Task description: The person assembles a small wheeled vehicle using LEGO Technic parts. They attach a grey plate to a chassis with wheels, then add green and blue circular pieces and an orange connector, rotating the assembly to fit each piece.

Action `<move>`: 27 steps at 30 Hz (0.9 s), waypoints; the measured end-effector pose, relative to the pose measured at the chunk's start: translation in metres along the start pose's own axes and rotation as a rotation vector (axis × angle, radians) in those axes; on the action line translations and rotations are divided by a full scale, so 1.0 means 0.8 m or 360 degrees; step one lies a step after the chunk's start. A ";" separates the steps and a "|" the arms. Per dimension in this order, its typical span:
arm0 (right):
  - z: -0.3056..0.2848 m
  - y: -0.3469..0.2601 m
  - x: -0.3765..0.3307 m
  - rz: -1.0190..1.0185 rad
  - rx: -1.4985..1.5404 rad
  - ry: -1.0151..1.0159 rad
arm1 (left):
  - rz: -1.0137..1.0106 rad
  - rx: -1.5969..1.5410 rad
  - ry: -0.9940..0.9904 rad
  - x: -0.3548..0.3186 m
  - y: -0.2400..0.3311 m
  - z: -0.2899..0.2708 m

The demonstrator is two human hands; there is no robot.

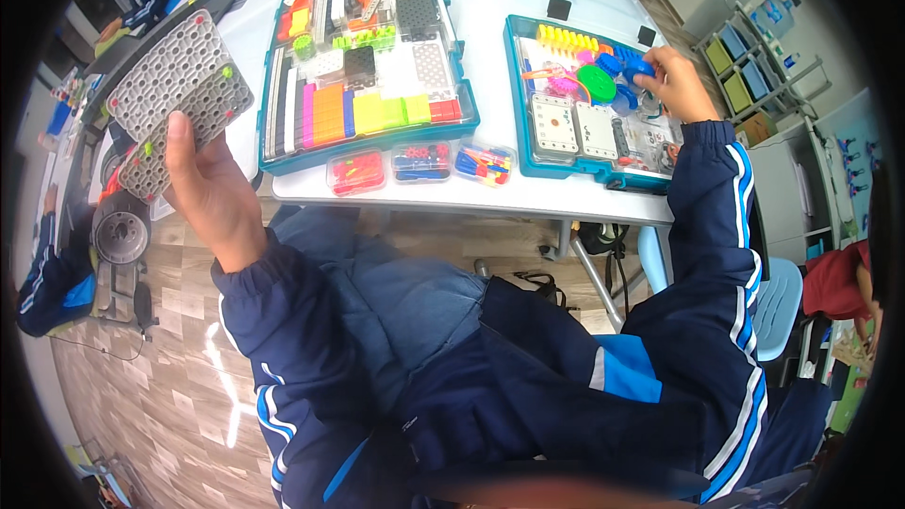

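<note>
My left hand point(209, 190) is raised at the left and grips a built piece of grey perforated plates point(175, 94) with small green pegs, held tilted off the table's edge. My right hand point(675, 83) reaches into the right teal parts tray point(575, 168) and its fingers close around blue wheel-like parts point(626, 68), next to a green round disc point(596, 82) and yellow pieces. A larger teal tray point(370, 155) of colourful building blocks lies between the hands on the white table point(490, 200).
Three small clear boxes point(421, 166) of little coloured pieces sit at the table's front edge. More trays lie at the far side. Another person sits at the upper left. A wheeled model point(121, 226) stands on the left. Shelves and a chair stand at the right.
</note>
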State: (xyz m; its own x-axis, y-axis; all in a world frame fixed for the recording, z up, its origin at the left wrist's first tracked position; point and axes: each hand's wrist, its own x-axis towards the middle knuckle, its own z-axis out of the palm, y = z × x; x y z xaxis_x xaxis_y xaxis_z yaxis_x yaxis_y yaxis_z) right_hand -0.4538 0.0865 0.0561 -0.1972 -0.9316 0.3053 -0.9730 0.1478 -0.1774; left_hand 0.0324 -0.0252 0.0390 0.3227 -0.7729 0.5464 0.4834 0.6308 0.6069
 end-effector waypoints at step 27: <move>0.037 -0.024 0.023 -0.0422 0.0381 -0.0570 | -0.0075 0.0005 -0.0025 0.008 0.002 -0.017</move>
State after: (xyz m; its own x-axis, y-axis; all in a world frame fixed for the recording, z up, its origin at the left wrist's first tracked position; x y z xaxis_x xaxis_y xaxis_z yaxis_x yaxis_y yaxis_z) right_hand -0.4349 0.0567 0.0371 0.1476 -0.9884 0.0364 -0.9210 -0.1508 -0.3593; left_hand 0.0463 -0.0297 0.0358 0.2868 -0.8008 0.5258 0.4952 0.5938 0.6342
